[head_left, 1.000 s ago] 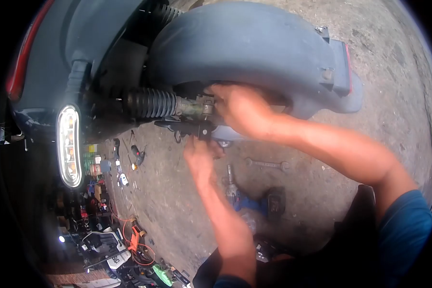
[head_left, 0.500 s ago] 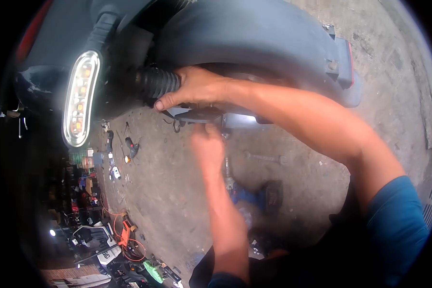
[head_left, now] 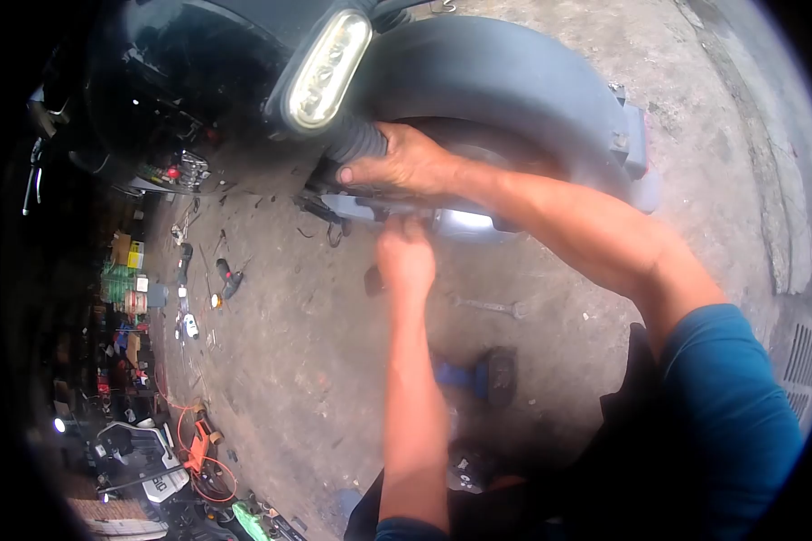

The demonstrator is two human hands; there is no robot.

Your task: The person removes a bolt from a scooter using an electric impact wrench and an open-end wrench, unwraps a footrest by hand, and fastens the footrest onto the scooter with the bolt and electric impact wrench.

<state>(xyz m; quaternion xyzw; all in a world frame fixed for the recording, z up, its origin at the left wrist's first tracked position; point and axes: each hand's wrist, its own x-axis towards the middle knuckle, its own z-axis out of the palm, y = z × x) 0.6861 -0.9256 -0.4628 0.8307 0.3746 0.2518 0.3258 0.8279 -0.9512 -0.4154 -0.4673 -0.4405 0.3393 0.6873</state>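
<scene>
Right beside the curved, matte grey fender (head_left: 514,68), the right hand (head_left: 401,162) is wrapping snugly around a ribbed black boot (head_left: 359,142), thumb sticking out. Below the fender, the left hand (head_left: 406,257) is curling up against a smooth silvery part (head_left: 478,224); blur's hiding whether it's gripping anything. Looks like a hold-and-fiddle step, probably calling for a firm right grip. Further below the fender, a metal wrench (head_left: 501,308) is lying on rough concrete (head_left: 568,361).

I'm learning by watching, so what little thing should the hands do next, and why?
Maybe the left hand should feel for a firm grip on the silver bar, because its fingers are right by it, and the right hand holds the ribbed black tube, which may help steady things.
</scene>
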